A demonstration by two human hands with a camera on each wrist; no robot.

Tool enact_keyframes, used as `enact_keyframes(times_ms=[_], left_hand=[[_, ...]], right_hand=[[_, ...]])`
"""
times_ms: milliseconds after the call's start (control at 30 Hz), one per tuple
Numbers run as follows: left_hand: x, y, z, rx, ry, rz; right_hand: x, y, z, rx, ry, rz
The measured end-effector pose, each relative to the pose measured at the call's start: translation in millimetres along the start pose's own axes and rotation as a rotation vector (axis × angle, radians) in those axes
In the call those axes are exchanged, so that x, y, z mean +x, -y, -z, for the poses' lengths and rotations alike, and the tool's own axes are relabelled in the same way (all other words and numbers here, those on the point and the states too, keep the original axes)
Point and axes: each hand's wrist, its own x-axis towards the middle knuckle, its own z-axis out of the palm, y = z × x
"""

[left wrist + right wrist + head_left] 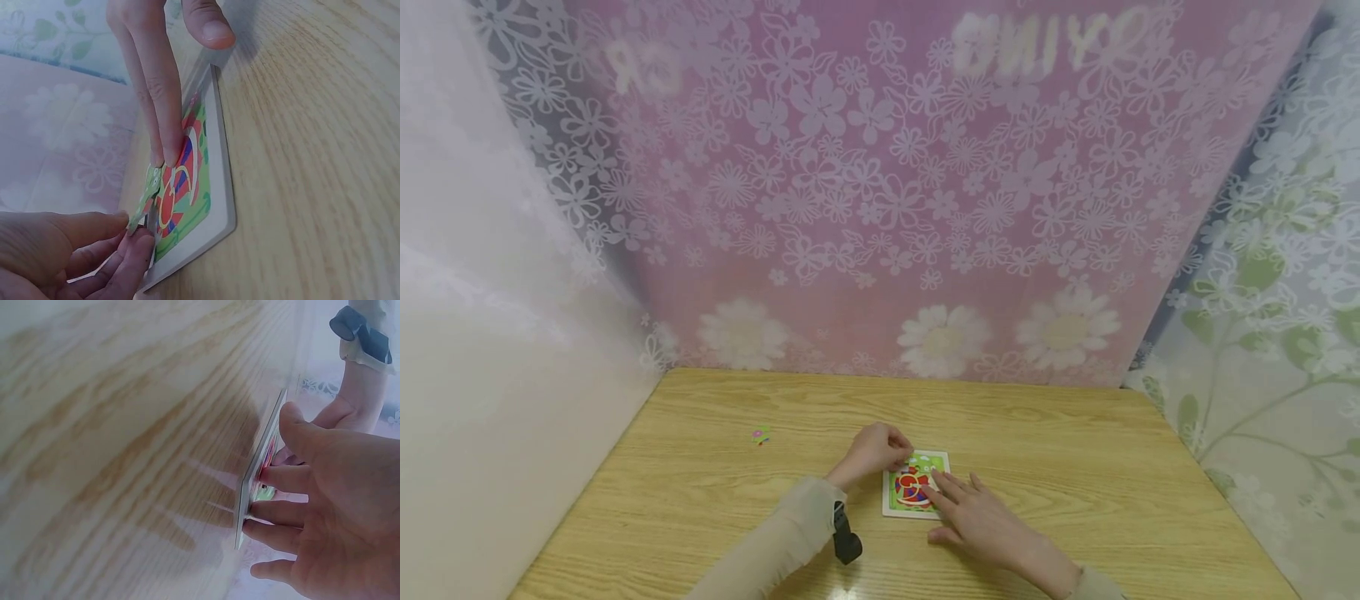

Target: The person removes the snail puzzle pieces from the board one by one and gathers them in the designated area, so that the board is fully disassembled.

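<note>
Left wrist: tray [219, 159] (pieces [167, 207] inside)

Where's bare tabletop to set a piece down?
Bare table shows between the small loose pieces and the left hand, beyond the puzzle board up to the pink backdrop, and right of the right hand. It's crowded at the board, where both hands work.

Light wood-grain tabletop [1060, 467], kinda shiny up front, with a pinkish-purple floral backdrop [880, 192] behind it, big white daisies [943, 340] along the bottom. Glossy whitish wall [512, 350] on the left, pale leaf-print wall [1285, 367] on the right.
</note>
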Motion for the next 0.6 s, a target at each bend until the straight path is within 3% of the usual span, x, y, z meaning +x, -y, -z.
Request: enact_keyframes(times_ms=[367,600], left_hand=[[1.6,2.7,3.3,-0.001,0.001,-0.04],[2.9,6.4,10.5,0.017,-0.021,-0.071]], right_hand=[[0.0,-0.2,0.6,0.023,-0.006,-0.003],[-1.2,-0.6,-1.5,-0.019,-0.02,0.01]])
